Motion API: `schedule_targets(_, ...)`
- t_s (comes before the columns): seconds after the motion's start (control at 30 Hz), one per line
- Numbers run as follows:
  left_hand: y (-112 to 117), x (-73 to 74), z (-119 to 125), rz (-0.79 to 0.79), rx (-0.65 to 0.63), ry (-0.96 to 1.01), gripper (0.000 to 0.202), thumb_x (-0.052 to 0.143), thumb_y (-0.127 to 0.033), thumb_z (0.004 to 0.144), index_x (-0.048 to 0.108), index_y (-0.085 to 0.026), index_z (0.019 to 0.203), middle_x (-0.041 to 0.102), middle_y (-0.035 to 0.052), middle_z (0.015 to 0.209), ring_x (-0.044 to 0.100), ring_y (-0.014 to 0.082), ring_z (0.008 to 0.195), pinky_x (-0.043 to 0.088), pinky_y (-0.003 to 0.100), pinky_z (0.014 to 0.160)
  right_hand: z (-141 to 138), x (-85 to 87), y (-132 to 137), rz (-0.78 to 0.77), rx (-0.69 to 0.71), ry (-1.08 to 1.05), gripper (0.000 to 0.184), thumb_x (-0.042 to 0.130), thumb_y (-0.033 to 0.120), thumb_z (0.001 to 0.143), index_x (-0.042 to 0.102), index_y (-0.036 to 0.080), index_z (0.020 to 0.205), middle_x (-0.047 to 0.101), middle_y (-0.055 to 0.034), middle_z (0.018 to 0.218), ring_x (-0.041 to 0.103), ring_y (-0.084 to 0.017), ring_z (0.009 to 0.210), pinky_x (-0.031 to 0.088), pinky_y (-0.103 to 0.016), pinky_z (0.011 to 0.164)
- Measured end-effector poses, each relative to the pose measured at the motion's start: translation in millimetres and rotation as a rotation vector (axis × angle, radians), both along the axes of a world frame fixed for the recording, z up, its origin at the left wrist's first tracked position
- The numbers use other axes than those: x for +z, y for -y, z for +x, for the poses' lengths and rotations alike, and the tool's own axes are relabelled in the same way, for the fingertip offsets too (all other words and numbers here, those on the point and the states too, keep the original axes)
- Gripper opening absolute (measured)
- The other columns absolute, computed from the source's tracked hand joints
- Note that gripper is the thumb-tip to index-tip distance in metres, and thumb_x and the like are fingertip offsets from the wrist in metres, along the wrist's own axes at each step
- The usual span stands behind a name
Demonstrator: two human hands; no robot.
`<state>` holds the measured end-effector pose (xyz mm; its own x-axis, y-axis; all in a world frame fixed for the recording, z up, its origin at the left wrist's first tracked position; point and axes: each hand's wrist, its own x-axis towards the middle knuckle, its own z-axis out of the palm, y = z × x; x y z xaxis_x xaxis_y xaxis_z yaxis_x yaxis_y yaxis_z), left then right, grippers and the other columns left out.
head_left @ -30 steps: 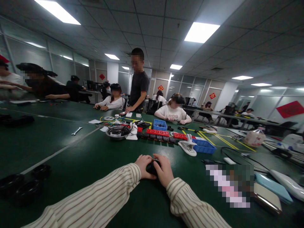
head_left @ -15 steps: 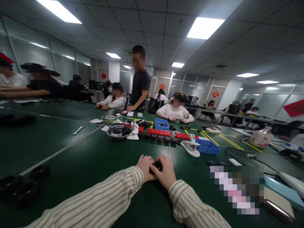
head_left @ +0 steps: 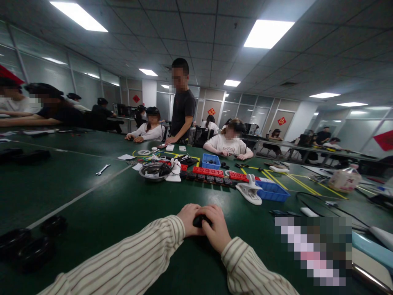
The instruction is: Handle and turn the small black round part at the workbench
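1. The left hand and the right hand meet low over the near middle of the green surface.
2. Between these 2 hands sits 1 black rounded object, partly hidden; whether its underside touches the surface cannot be told.
3. The left fingers are grasping the object from its left and far side, their tips mostly covered by the other hand.
4. The right fingers are clasped over its far and right side, with the thumb lying against the near face.
5. Beyond the hands, a white clip lies just beside a blue basket.
6. Left of that clip runs a row of red socket strips, with dark socket pieces along its near edge.
7. Farther left, a metal bowl holds dark, tangled items, and a wrench lies well apart from it, near a pale line on the surface.
8. At the lower left, 3 black ring-like pieces are grouped together, dim and blurred.
9. Across the surface, 1 person in a dark shirt stands near a seated person in white.
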<state>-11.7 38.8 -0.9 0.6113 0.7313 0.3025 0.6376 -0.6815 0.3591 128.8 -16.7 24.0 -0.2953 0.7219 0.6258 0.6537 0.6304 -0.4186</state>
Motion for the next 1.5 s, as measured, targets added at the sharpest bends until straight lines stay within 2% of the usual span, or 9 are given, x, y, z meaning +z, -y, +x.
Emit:
schedule_targets(0.2,10,4.3,2,0.014,0.064,0.048,0.071,0.073,-0.056,0.051,0.049,-0.02,0.108,0.055,0.0073,0.108,0.05,0.0284,0.104,0.025,0.053,0.1,4,-10.3,-6,0.015,-0.17,-0.055,0.022,0.049,0.029,0.079,0.053,0.018,0.098,0.058,-0.0065,0.095,0.052,-0.022,0.091,0.039,-0.037,0.081)
schedule_targets(0.43,13,8.6,1,0.044,0.102,0.049,0.054,0.072,-0.055,0.053,0.056,-0.019,0.089,0.056,0.0052,0.092,0.052,0.0267,0.095,0.021,0.054,0.102,3,-14.0,-8,-0.029,-0.235,-0.046,0.023,0.053,0.037,0.079,0.052,0.017,0.09,0.055,-0.0058,0.085,0.051,-0.022,0.081,0.039,-0.036,0.074)
schedule_targets(0.63,8,5.6,1,0.056,0.075,0.06,0.039,0.073,-0.044,0.055,0.062,-0.018,0.083,0.059,0.005,0.091,0.053,0.0259,0.094,0.021,0.053,0.102,1,-8.1,-7,-0.055,-0.217,-0.031,0.013,0.057,0.031,0.076,0.054,0.018,0.077,0.054,-0.0036,0.078,0.049,-0.021,0.077,0.036,-0.033,0.07)
schedule_targets(0.83,-5,-5.5,0,0.042,0.013,0.074,0.039,0.075,-0.037,0.052,0.066,-0.017,0.085,0.062,0.0047,0.088,0.056,0.023,0.088,0.044,0.034,0.083,2,-2.5,-5,-0.046,-0.092,-0.039,0.011,0.052,0.015,0.071,0.059,0.019,0.078,0.059,-0.0031,0.08,0.051,-0.02,0.081,0.036,-0.034,0.076)
schedule_targets(1.07,-10,-12.4,-1,0.025,-0.032,0.083,0.035,0.074,-0.038,0.055,0.067,-0.019,0.084,0.062,0.0032,0.09,0.057,0.0219,0.09,0.044,0.031,0.083,2,0.0,-3,-0.021,0.013,-0.052,0.021,0.045,0.009,0.067,0.061,0.02,0.074,0.064,-0.0007,0.079,0.052,-0.019,0.083,0.036,-0.034,0.08)
schedule_targets(1.13,-8,-10.8,-1,0.028,-0.026,0.075,0.04,0.074,-0.039,0.055,0.065,-0.018,0.088,0.062,0.0043,0.094,0.056,0.023,0.093,0.042,0.034,0.088,3,-1.3,-2,-0.013,0.012,-0.061,0.021,0.045,0.011,0.069,0.061,0.021,0.078,0.064,-0.0009,0.082,0.052,-0.019,0.085,0.036,-0.034,0.082)
schedule_targets(1.27,0,-4.4,-2,0.034,0.019,0.054,0.077,0.076,-0.049,0.048,0.051,-0.017,0.113,0.055,0.0101,0.113,0.049,0.0308,0.106,0.025,0.055,0.1,4,-6.2,-3,-0.001,-0.067,-0.098,0.021,0.048,0.024,0.078,0.056,0.019,0.096,0.06,-0.0052,0.098,0.05,-0.021,0.094,0.036,-0.037,0.086)
schedule_targets(1.33,4,-1.1,-2,0.04,0.046,0.046,0.086,0.076,-0.053,0.046,0.045,-0.017,0.118,0.052,0.0114,0.118,0.045,0.032,0.111,0.019,0.059,0.101,4,-9.0,-4,-0.006,-0.138,-0.113,0.024,0.048,0.03,0.08,0.053,0.017,0.1,0.057,-0.008,0.099,0.05,-0.022,0.094,0.036,-0.039,0.084)
schedule_targets(1.5,12,2.7,0,0.065,0.114,0.022,0.063,0.072,-0.052,0.052,0.054,-0.018,0.102,0.056,0.0086,0.104,0.049,0.0294,0.104,0.015,0.06,0.101,2,-13.0,-5,-0.047,-0.256,-0.095,0.026,0.056,0.037,0.076,0.052,0.016,0.091,0.055,-0.0067,0.085,0.051,-0.023,0.082,0.038,-0.037,0.075)
